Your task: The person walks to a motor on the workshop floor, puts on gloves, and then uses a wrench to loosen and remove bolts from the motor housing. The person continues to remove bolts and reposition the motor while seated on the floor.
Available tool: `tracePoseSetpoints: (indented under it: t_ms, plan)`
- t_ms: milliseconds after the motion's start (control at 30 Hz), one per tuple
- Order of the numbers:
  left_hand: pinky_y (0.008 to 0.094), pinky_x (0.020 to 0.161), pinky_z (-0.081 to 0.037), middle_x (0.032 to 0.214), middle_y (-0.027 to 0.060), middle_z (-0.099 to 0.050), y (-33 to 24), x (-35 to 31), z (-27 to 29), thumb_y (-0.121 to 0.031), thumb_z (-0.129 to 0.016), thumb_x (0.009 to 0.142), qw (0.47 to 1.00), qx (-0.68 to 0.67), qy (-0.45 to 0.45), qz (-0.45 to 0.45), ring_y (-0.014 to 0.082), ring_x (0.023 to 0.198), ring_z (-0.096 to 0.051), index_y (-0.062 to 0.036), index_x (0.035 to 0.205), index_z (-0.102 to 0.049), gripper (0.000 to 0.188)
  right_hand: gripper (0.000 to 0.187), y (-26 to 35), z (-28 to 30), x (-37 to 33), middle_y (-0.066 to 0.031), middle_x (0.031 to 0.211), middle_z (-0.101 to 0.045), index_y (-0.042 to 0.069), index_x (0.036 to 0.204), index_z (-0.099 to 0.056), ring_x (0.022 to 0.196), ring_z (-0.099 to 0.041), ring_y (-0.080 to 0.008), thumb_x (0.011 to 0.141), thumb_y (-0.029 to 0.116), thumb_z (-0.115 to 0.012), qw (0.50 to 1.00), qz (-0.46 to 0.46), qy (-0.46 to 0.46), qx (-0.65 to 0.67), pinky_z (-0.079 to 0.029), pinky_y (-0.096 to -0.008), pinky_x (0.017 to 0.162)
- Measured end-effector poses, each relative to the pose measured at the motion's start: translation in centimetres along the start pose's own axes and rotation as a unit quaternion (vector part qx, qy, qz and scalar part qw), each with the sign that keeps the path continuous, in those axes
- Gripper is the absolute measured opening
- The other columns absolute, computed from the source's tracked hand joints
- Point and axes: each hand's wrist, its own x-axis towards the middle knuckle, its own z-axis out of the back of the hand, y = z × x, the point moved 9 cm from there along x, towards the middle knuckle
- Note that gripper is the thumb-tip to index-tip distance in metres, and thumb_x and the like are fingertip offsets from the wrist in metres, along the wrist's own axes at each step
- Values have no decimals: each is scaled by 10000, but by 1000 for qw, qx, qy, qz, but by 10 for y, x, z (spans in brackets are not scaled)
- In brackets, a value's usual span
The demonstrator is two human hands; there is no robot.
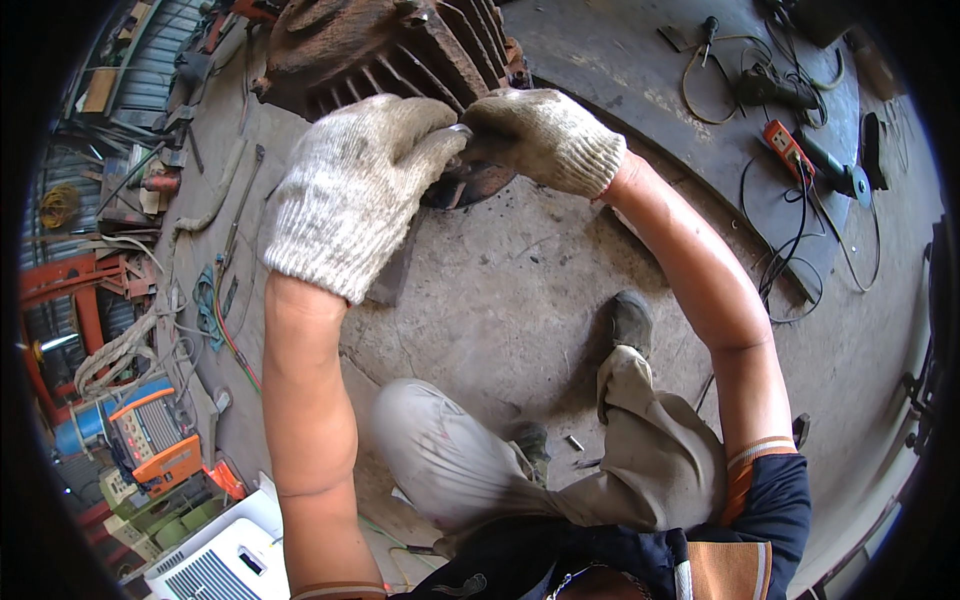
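A heavy, rust-brown finned metal housing, like an electric motor's casing, stands right in front of me at the top of the view. Both my hands wear dirty white knitted gloves and meet at its near side. My left hand is closed, thumb against fingers, with a small shiny metal piece at its tips. My right hand curls in from the other side and touches the same spot; its fingertips are mostly hidden. What kind of piece it is cannot be made out. Below the gloves shows a dark round part.
At right, a metal plate carries an angle grinder, an orange power socket box and tangled cables. Hoses, rope and an orange welding machine crowd the left. My knees are bent over the concrete floor.
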Motion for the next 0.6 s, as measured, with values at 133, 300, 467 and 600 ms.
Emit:
tracePoseSetpoints:
  t_ms: [133, 300, 467, 600]
  plan:
    - [339, 805, -562, 1050, 146, -754, 10, -2, -3, -199, -724, 943, 995, -64, 2, 83, 209, 922, -729, 2, 1151, -725, 289, 430, 3, 1, 4, -169, 1116, -715, 70, 1227, -681, 1040, -695, -349, 992, 425, -625, 998, 39, -27, -39, -557, -429, 919]
    - [358, 716, -571, 908, 186, -753, 27, 11, -3, -160, -672, 942, 986, -59, -30, 155, 274, 787, -744, -7, 1137, -720, 252, 452, -2, -4, 15, -173, 1147, -713, 68, 1247, -674, 1053, -695, -354, 989, 435, -623, 997, 46, -40, -37, -551, -440, 918]
    - [301, 661, -557, 849, 24, -756, 38, -3, -32, -218, -695, 973, 885, -392, -25, 251, 149, 696, -692, 24, 1147, -720, 300, 408, -13, -5, 15, -165, 1143, -722, 106, 1229, -696, 1060, -697, -346, 942, 396, -671, 999, 9, -39, 17, -552, -429, 914]
    - [301, 759, -555, 981, 78, -769, 22, -5, -34, -203, -684, 987, 910, -387, 7, 149, 166, 776, -681, -9, 1203, -719, 292, 397, -15, -5, 15, -160, 1136, -721, 115, 1208, -702, 1046, -694, -355, 912, 379, -693, 998, 26, -45, -26, -553, -425, 903]
